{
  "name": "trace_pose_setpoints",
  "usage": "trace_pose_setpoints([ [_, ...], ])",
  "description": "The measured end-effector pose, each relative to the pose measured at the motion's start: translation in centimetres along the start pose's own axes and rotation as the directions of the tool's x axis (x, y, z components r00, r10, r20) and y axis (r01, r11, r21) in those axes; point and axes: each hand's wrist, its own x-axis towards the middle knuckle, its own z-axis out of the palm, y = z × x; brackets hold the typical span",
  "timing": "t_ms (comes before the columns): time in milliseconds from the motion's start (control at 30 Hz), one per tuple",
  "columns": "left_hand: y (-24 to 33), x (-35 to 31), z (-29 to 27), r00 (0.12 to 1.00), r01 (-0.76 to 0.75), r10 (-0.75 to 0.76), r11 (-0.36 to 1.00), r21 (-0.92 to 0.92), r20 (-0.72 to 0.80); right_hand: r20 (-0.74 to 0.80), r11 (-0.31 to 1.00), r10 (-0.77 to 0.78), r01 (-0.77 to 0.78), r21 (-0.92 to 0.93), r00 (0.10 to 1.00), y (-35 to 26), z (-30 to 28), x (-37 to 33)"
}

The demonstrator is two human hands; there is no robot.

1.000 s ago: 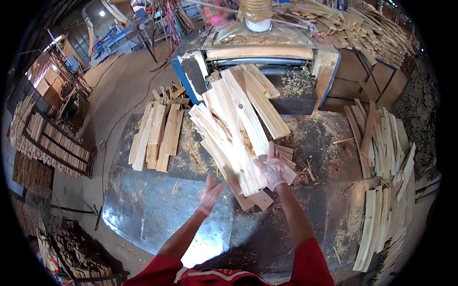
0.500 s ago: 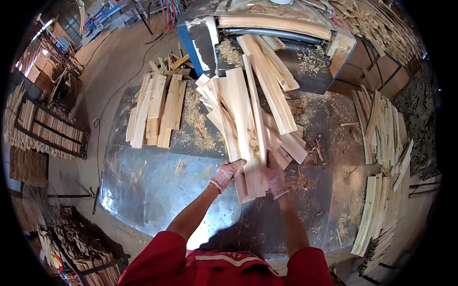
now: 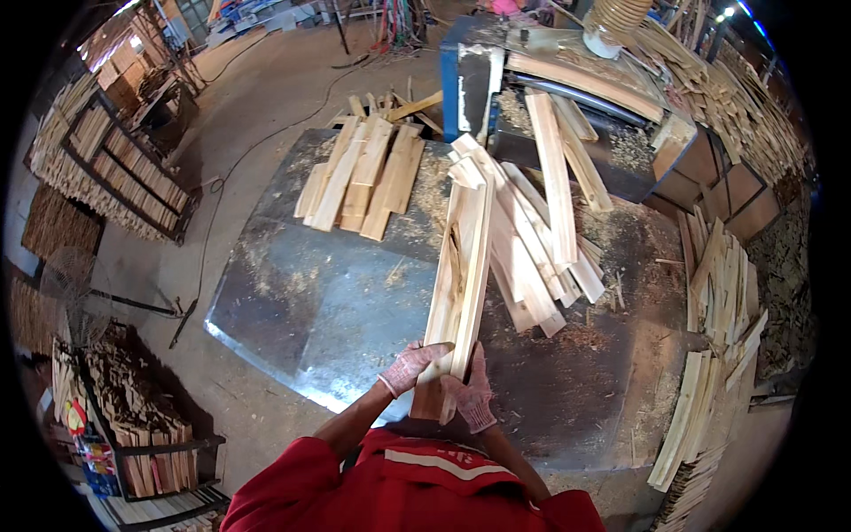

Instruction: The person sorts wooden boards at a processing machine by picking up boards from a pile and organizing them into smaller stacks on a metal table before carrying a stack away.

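A few long wooden boards (image 3: 459, 275) are gathered in a bundle, their near ends close to my body. My left hand (image 3: 413, 365), in a pale pinkish glove, grips the bundle's left side with the thumb over the top. On the other side my right hand (image 3: 472, 388), gloved alike, is closed around the near end. One board in the bundle has a dark split along its face. Just right of the bundle, a loose pile of boards (image 3: 523, 257) lies fanned out on the metal table (image 3: 337, 293).
A blue-sided machine (image 3: 465, 84) with a roller stands at the far side, a board (image 3: 551, 168) sloping from it. Another board stack (image 3: 363, 173) lies at the table's far left. Wood strips (image 3: 718, 293) line the right edge; racks of slats (image 3: 124, 168) stand left.
My hands have drawn the bundle nearer to my body and away from the fanned pile, which now lies apart on the right. The whole view has swung left.
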Motion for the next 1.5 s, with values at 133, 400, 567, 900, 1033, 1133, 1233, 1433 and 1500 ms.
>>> trace_pose_setpoints([
  [133,0.9,-2.3,-3.1,0.992,0.118,-0.121,0.988,-0.103,-0.024,-0.056,0.940,0.097,-0.110,-0.322,0.994,1.8,3.0,-3.4],
  [400,0.5,-2.2,-4.8,0.922,0.162,0.180,0.623,0.766,-0.342,0.048,0.549,0.399,-0.197,-0.812,0.916,4.5,2.9,-2.9],
  [567,-6.5,-0.1,-6.9,0.882,0.337,0.256,0.247,0.909,-0.396,0.188,0.726,0.063,0.084,-0.683,0.980,9.1,0.6,-0.9],
  [900,-11.4,0.4,-7.8,0.835,0.337,0.296,0.391,0.857,-0.464,-0.460,0.802,-0.336,-0.007,-0.597,0.822,-4.1,-15.0,17.6],
  [1033,-11.7,1.5,-7.6,0.833,0.285,0.388,0.311,0.907,-0.395,-0.453,0.633,-0.260,-0.204,-0.747,0.853,-3.0,-19.0,27.6],
  [1133,-10.2,2.3,-6.7,0.851,0.313,0.357,0.244,0.918,-0.385,-0.444,0.537,0.099,-0.423,-0.730,0.890,-2.0,-19.9,31.9],
  [1233,-9.7,2.4,-6.8,0.851,0.333,0.335,0.250,0.909,-0.404,-0.491,0.415,0.227,-0.540,-0.732,0.841,-4.2,-18.2,32.7],
  [1433,-8.0,3.8,-6.2,0.826,0.465,0.161,0.346,0.815,-0.540,-0.404,0.586,-0.081,-0.285,-0.758,0.911,-4.6,-18.6,23.9],
  [1500,-6.7,4.0,-6.3,0.741,0.479,0.173,0.541,0.691,-0.649,-0.316,0.426,-0.347,-0.152,-0.892,0.883,-2.6,-17.8,18.4],
])
